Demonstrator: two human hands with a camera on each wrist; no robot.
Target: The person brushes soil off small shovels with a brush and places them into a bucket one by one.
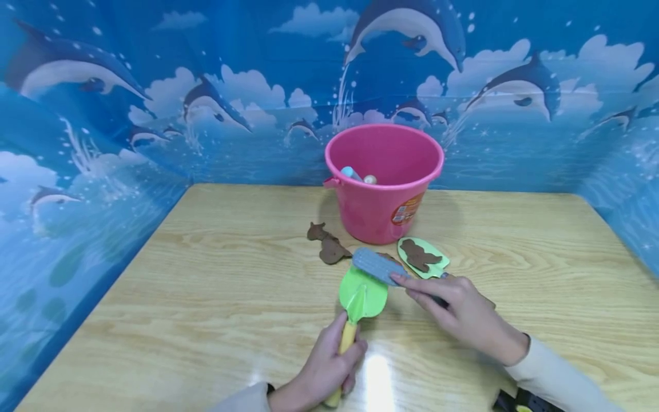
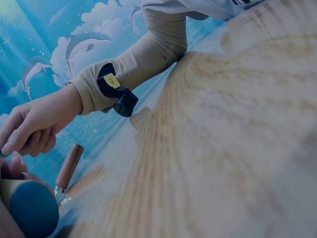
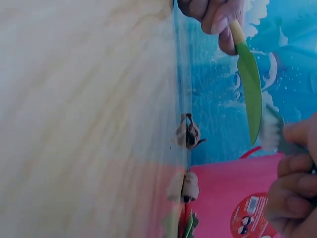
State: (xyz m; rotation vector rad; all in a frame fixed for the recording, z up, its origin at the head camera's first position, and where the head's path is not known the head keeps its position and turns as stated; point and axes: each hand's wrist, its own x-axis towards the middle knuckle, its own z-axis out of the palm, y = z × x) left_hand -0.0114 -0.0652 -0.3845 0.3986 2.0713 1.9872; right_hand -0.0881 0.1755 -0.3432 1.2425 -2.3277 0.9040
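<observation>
My left hand (image 1: 324, 363) grips the yellow handle of a small green shovel (image 1: 363, 300), its blade raised off the table. In my right hand (image 1: 465, 312) is a blue-grey brush (image 1: 374, 265), the forefinger lying along its back. The bristles (image 3: 270, 130) face the shovel blade in the right wrist view; whether they touch it I cannot tell. Brown leaf-like pieces (image 1: 332, 252) lie beyond the blade. Another such piece (image 1: 418, 255) rests on a second green shovel (image 1: 436, 271), whose wooden handle (image 2: 70, 166) is partly hidden under my right hand in the head view.
A pink bucket (image 1: 383, 214) with a few small things inside, one light blue, stands at the back of the wooden table (image 1: 216, 297). Blue dolphin-print sheets (image 1: 247, 68) wall the back and sides. A black device (image 1: 527, 400) is at the lower right.
</observation>
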